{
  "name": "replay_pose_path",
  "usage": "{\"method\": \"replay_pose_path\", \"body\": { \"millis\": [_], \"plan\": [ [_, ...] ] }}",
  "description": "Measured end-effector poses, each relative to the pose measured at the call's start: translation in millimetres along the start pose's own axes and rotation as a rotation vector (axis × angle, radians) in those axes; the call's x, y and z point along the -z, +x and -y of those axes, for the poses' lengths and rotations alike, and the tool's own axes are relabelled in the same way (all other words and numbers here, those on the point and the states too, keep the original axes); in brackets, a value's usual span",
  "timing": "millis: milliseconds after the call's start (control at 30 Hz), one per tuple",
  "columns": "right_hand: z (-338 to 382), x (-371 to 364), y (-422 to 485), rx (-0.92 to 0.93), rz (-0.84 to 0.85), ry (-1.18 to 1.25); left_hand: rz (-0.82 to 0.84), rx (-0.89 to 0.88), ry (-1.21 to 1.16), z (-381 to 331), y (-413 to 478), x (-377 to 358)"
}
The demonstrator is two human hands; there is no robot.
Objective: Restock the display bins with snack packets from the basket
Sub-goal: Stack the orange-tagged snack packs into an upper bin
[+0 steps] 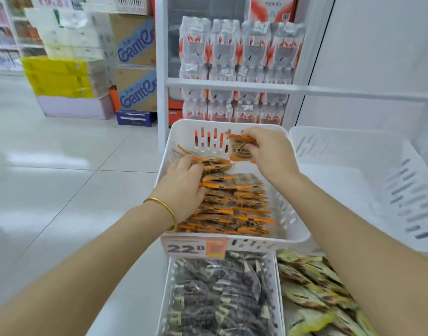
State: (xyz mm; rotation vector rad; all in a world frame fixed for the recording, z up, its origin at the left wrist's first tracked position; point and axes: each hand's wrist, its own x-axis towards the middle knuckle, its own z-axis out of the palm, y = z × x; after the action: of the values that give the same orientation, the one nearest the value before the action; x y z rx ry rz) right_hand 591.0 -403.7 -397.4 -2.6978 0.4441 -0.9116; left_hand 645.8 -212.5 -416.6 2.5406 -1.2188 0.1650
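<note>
A white slotted display bin [181, 132] on the rack holds two rows of orange-edged snack packets [247, 204]. My left hand [181, 185], with a gold bangle on the wrist, rests on the left row, and its fingers touch the packets at the row's far end. My right hand [271, 151] pinches one orange-edged packet [239, 149] upright above the far right part of the bin. No basket is in view.
A second white bin [353, 170] stands empty to the right. Below are a bin of dark packets [220, 294] behind a 22.8 price tag [193, 248] and a pile of yellow-green packets [312, 292]. Bottled water packs [239, 69] fill the rack behind. Cartons [135, 66] stand on the tiled floor at left.
</note>
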Motion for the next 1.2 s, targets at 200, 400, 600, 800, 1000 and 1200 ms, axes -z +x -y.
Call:
{"method": "replay_pose_path", "body": {
  "millis": [200,400,600,800,1000,1200],
  "plan": [
    [-16,-32,-1,-0.203,0.114,-0.091,0.020,0.000,-0.040,-7,5,-15],
    [-18,-42,5,-0.471,0.342,0.256,0.032,0.021,-0.091,-8,2,-15],
    [-14,-29,0,-0.446,0.433,0.306,0.053,0.036,-0.131,-13,-2,-16],
    [-10,-16,-1,-0.504,0.506,0.327,0.067,0.033,-0.140,-16,-2,-18],
    [0,-16,-4,-0.481,0.530,0.255,0.087,0.039,-0.129,-19,-1,-18],
    [9,0,-12,-0.514,0.399,0.388,0.047,0.024,-0.172,-19,-8,-11]
  ]
}}
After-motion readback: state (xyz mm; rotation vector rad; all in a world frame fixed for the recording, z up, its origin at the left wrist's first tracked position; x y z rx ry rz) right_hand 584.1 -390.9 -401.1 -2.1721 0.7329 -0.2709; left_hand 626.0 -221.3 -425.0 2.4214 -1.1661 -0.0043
